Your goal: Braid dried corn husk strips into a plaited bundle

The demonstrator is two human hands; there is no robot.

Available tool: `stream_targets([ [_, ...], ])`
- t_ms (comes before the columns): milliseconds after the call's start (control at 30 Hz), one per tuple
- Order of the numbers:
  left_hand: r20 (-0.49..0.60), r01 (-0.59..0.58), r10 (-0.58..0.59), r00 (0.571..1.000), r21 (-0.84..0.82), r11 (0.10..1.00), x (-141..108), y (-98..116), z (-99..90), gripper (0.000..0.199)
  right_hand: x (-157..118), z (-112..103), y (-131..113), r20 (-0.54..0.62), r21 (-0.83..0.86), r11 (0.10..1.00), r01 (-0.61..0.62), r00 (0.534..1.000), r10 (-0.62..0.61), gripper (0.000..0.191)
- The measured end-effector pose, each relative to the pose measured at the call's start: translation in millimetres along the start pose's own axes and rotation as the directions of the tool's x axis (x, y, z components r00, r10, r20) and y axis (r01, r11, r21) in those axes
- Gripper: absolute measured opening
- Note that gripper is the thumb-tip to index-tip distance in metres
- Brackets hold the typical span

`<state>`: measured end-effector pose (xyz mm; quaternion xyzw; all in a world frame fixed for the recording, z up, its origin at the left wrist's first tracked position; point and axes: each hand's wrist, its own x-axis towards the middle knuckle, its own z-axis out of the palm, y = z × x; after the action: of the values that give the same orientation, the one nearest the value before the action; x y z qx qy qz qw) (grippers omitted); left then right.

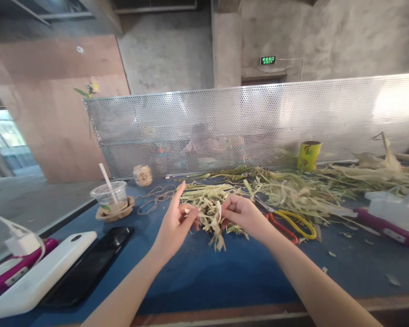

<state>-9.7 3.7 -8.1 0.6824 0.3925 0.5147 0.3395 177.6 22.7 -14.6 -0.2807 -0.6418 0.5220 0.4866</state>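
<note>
On the blue tabletop (204, 281), the left hand (177, 218), index finger raised and other fingers curled, and the right hand (237, 211), fingers nearly closed, pinch pale strands of the knotted, cream-green bundle of dried plant fibre (213, 211) lying between them, left of the yellow-handled scissors (301, 225).

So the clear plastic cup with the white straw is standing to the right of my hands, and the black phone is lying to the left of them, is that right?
Not quite: the side of the clear plastic cup is wrong. The head view shows it, with its white straw, to the left of your hands.
</note>
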Motion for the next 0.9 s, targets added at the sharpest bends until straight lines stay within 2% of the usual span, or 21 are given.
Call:
stream_targets([
  [267, 0.007, 0.034, -0.034, 0.999, -0.052, 0.998, 0.3, 0.0, 2.7, 0.076, 1.3, 1.2, 5.1, 0.002, 0.063, 0.998, -0.018, 1.000, 0.018, 0.026],
  [367, -0.011, 0.062, -0.062, 0.998, -0.065, 0.996, 1.5, -1.9, 1.1, 0.081, 2.2, 0.7, 5.6, -0.038, 0.054, 0.999, -0.001, 0.999, 0.003, 0.026],
  [467, -0.020, 0.142, -0.143, 0.990, -0.010, 0.990, 1.0, -5.6, 2.1, 0.089, 2.4, 0.1, 7.5, -0.147, -0.046, 0.997, 0.070, 0.986, -0.076, 0.022],
  [567, 0.009, 0.201, -0.201, 0.979, -0.033, 0.979, 0.0, -7.5, 6.2, 0.090, -0.6, 0.1, 9.0, -0.195, -0.292, 0.944, 0.154, 0.957, -0.216, 0.009],
  [633, 0.062, 0.282, -0.275, 0.959, -0.160, 0.946, -0.5, -5.7, 9.7, 0.081, -4.1, 0.3, 8.4, -0.123, -0.491, 0.839, 0.235, 0.935, -0.334, 0.002],
  [733, 0.177, 0.412, -0.374, 0.910, -0.316, 0.855, -1.3, -0.5, 13.4, 0.073, -8.9, 0.7, 5.8, 0.117, -0.645, 0.640, 0.418, 0.881, -0.458, 0.017],
  [800, 0.215, 0.454, -0.401, 0.891, -0.356, 0.817, -2.2, 2.2, 14.1, 0.076, -10.3, 0.8, 4.7, 0.229, -0.637, 0.586, 0.500, 0.849, -0.476, 0.022],
  [900, 0.195, 0.485, -0.447, 0.873, -0.437, 0.757, -2.9, 1.5, 13.5, 0.076, -9.5, 1.3, 4.0, 0.302, -0.584, 0.576, 0.572, 0.812, -0.499, 0.021],
])
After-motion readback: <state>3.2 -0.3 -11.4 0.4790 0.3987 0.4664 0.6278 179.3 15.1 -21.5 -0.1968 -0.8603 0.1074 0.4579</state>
